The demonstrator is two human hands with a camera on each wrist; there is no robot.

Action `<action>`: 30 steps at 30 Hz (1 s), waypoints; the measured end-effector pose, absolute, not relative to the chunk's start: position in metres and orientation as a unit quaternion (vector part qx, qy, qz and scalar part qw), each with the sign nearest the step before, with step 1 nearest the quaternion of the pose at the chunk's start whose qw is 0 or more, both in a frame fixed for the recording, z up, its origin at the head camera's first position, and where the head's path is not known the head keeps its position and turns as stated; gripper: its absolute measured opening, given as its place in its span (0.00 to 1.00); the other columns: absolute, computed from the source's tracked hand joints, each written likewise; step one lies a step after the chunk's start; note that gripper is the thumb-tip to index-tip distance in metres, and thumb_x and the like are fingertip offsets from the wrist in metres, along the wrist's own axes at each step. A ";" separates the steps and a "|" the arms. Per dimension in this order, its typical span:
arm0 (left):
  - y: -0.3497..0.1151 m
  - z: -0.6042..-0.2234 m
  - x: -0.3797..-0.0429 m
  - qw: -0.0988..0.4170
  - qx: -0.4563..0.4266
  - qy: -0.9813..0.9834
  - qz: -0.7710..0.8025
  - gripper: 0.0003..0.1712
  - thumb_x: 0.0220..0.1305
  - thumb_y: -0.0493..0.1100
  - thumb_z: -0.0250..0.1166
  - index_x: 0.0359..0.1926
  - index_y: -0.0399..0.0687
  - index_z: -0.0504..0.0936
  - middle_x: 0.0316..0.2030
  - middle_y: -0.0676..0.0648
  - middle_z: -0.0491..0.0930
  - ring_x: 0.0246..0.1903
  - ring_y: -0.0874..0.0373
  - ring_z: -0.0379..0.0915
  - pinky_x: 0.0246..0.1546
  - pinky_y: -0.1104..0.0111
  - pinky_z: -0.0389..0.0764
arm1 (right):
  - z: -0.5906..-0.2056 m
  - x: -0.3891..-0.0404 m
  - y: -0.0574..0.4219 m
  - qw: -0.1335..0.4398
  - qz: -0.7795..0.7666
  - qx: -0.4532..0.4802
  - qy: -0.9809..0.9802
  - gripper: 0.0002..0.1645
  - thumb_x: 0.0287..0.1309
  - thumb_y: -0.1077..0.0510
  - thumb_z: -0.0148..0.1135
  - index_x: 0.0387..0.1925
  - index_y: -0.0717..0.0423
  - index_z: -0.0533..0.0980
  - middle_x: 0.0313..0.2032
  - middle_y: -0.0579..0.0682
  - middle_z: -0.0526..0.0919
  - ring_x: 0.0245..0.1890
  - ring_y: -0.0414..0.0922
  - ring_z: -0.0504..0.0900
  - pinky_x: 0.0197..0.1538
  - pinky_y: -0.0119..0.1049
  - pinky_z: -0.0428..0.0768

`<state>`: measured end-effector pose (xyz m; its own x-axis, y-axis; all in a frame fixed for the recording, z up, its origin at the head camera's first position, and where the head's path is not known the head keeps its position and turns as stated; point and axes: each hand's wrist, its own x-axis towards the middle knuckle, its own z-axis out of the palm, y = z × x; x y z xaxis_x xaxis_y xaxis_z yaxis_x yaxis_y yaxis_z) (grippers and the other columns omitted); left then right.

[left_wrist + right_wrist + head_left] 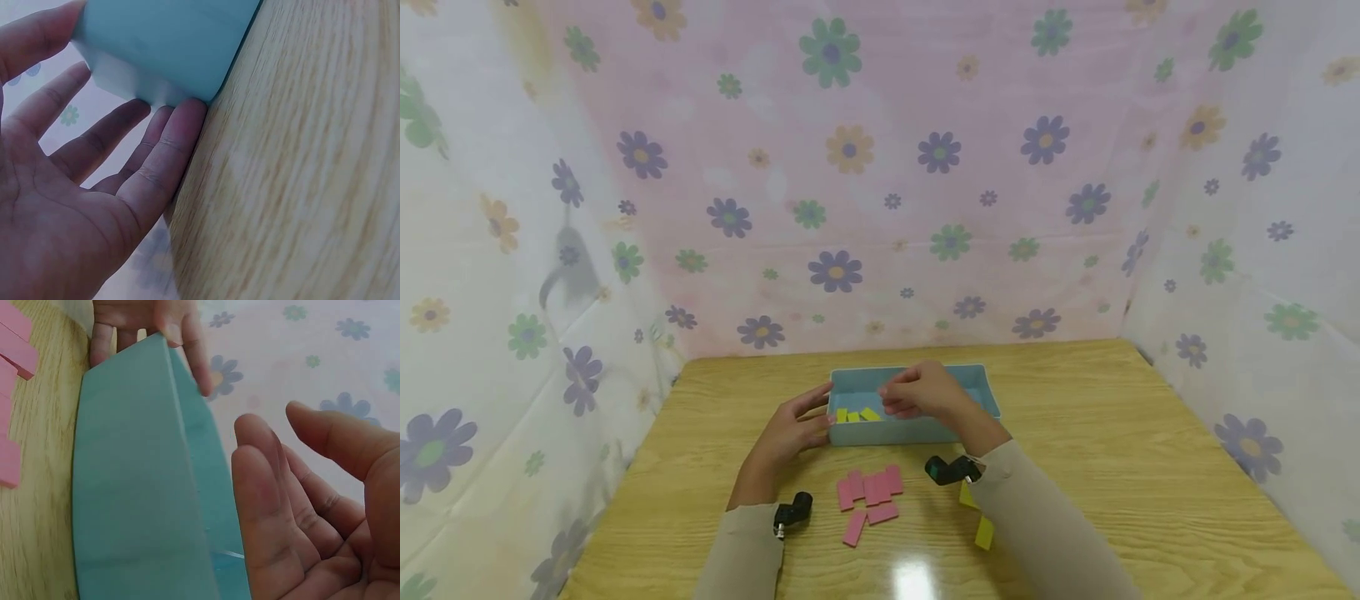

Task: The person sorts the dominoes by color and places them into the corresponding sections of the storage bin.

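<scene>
Left hand: fingers spread, tips touching the left end of the blue tray.
Right hand: above the tray; fingers loosely bent, thumb apart from them.
Blue tray: upright on table.
Yellow pieces: inside, left end.
Pink pieces: on table, tray's near side.
Yellow blocks: beside right forearm.

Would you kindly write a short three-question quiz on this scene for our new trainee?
1. Multiple choice: which touches the left end of the tray?
A) left hand
B) right hand
2. True or false: every pink piece lies inside the tray.
3. Fill in the colour: in the head view, the small pieces visible inside the tray are ____.

Key: 1. A. 2. False; pink pieces lie on the table. 3. Yellow.
</scene>
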<state>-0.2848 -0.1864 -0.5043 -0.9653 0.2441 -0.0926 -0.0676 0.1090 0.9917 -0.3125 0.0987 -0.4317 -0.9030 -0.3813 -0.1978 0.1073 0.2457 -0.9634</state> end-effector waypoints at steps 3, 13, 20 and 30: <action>-0.189 -0.504 -0.283 0.118 0.058 0.736 0.664 0.38 0.71 0.41 0.68 0.78 0.60 0.66 0.76 0.41 0.64 0.70 0.41 0.69 0.56 0.53 0.84 | -0.427 -0.305 0.106 0.210 -0.602 -0.111 0.762 0.19 0.64 0.51 0.73 0.50 0.59 0.86 0.47 0.62 0.89 0.41 0.50 0.91 0.53 0.53 0.87; -0.187 -0.505 -0.285 0.116 0.058 0.735 0.666 0.38 0.71 0.41 0.68 0.78 0.61 0.66 0.76 0.41 0.63 0.70 0.41 0.69 0.57 0.52 0.84 | -0.426 -0.286 0.140 0.246 -0.578 -0.177 0.758 0.20 0.65 0.50 0.72 0.52 0.58 0.86 0.48 0.61 0.89 0.47 0.57 0.89 0.55 0.56 0.86; -0.187 -0.506 -0.284 0.114 0.053 0.738 0.663 0.38 0.71 0.40 0.67 0.78 0.60 0.66 0.76 0.41 0.65 0.70 0.41 0.70 0.56 0.53 0.85 | -0.435 -0.275 0.162 0.265 -0.549 -0.212 0.764 0.21 0.63 0.50 0.74 0.52 0.59 0.86 0.44 0.58 0.91 0.44 0.56 0.90 0.52 0.55 0.87; -0.187 -0.505 -0.286 0.116 0.051 0.731 0.671 0.39 0.69 0.43 0.71 0.78 0.62 0.67 0.75 0.44 0.66 0.68 0.44 0.72 0.56 0.52 0.85 | -0.456 -0.268 0.195 0.308 -0.531 -0.242 0.751 0.23 0.66 0.54 0.71 0.55 0.66 0.83 0.45 0.57 0.91 0.45 0.59 0.89 0.48 0.49 0.89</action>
<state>-0.2858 -0.1867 -0.5053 -0.9679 0.2304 -0.1007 -0.0805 0.0954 0.9922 -0.2677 0.1952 -0.4563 -0.6931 -0.6907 -0.2065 -0.0354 0.3188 -0.9472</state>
